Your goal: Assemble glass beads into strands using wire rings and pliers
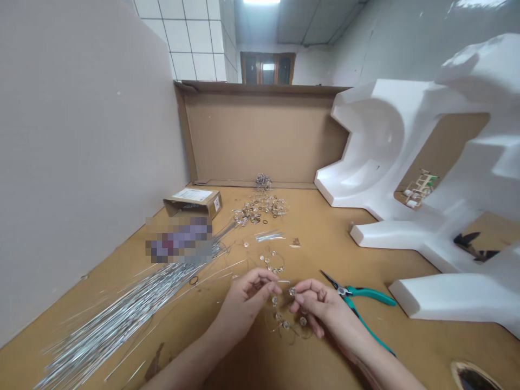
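My left hand (248, 295) has its thumb and forefinger pinched on a short, thin silver wire (285, 281) that points to the right. Just across from it, my right hand (325, 307) pinches a clear faceted bead (292, 291) at its fingertips. Below and between both hands hangs a loop of clear beads on thin wire (286, 325); the right fingers seem to support its right side. A few more strung beads (276, 270) lie on the table beyond my fingers. Pliers with teal handles (343, 292) rest just right of my right hand.
Long silver wires (150, 303) spread across the left of the brown table. Farther back are a small open cardboard box (193, 201), a heap of beads and rings (260, 208) and short wires (268, 236). White foam packing (439, 303) stands along the right side.
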Available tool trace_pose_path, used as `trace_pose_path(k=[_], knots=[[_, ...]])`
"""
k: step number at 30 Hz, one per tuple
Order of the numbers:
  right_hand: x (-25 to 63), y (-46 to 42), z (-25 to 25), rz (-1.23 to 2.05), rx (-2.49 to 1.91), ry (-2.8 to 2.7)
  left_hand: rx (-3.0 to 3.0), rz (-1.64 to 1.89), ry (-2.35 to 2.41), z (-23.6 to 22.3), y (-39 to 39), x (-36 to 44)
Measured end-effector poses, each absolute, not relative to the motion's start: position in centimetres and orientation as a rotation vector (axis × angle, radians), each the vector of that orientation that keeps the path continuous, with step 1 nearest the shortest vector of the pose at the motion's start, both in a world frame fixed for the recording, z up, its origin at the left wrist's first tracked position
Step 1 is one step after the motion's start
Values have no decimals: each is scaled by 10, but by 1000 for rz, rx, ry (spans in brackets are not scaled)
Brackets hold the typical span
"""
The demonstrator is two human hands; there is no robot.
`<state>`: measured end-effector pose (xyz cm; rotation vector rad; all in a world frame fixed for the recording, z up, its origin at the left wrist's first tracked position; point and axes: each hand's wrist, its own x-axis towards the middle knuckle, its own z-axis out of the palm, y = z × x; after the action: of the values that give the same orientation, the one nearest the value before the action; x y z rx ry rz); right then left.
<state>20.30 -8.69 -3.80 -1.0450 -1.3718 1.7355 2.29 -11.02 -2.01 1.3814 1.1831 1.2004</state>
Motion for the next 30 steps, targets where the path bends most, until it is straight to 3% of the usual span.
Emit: trace_pose_path(k=[7,18,30], knots=[[201,-82,-47,1635,-1146,-1399,1401,1181,1171,-26,-112,28],[195,-95,-37,1555,-1111,-1488,2137,986,1382,-27,-118,31],[195,-97,-41,1458,-1136,-1584,2512,743,1555,-34,-120,33]])
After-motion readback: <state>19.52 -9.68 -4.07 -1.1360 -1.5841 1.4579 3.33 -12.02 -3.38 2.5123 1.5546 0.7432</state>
